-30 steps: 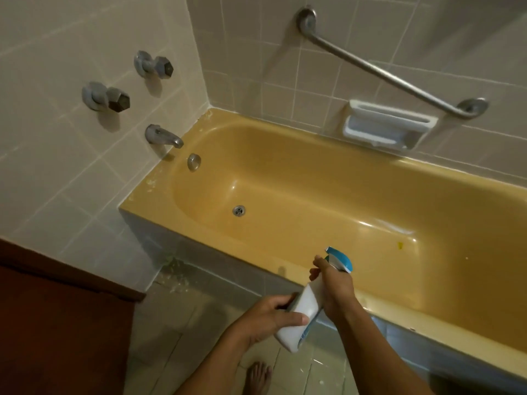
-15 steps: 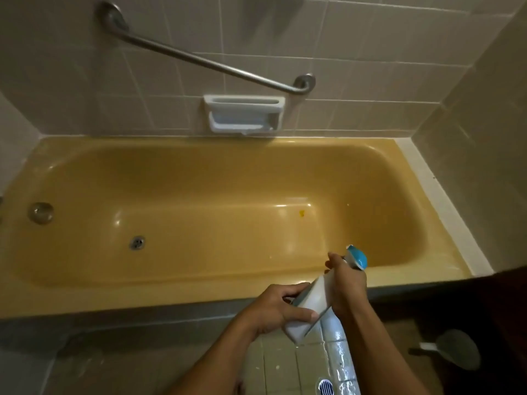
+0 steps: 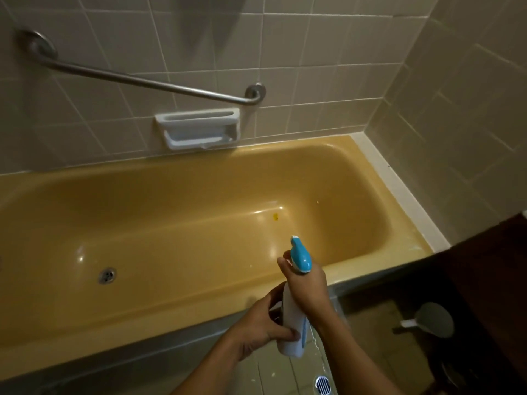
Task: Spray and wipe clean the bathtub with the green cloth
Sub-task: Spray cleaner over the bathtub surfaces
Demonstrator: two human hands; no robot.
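spray bottle [image 3: 291, 323] was up over the near rim of the bathtub [image 3: 142, 317], white body, blue trigger head, and a blue strip down its side; any lettering on it was too small and blurred to read

right hand [image 3: 309, 286] had the neck, fingers curled tight round it just under the blue head, with the nozzle aimed out over the tub's far end. left hand [image 3: 256, 326] took the lower body, thumb pressed across the front and fingers curled round behind, so both hands were clamped on the one bottle. it stood nearly upright, tipped a little towards the tub

the tub itself was mustard yellow and glossy, light glinting off its floor. a small yellow spot [image 3: 275, 216] sat on the tub floor beyond the nozzle, and the metal drain [image 3: 107, 275] lay in the floor well off towards the other end. pale marks showed on the rim at the corner nearest the side wall

above the tub's far edge, a white soap dish [image 3: 199, 132] was set in the tiles, with a slanted metal grab bar [image 3: 142, 81] over it. on the floor on the near side of the tub were a round floor drain [image 3: 323, 384] and a grey, round-headed thing [image 3: 433, 319] that couldn't be made out
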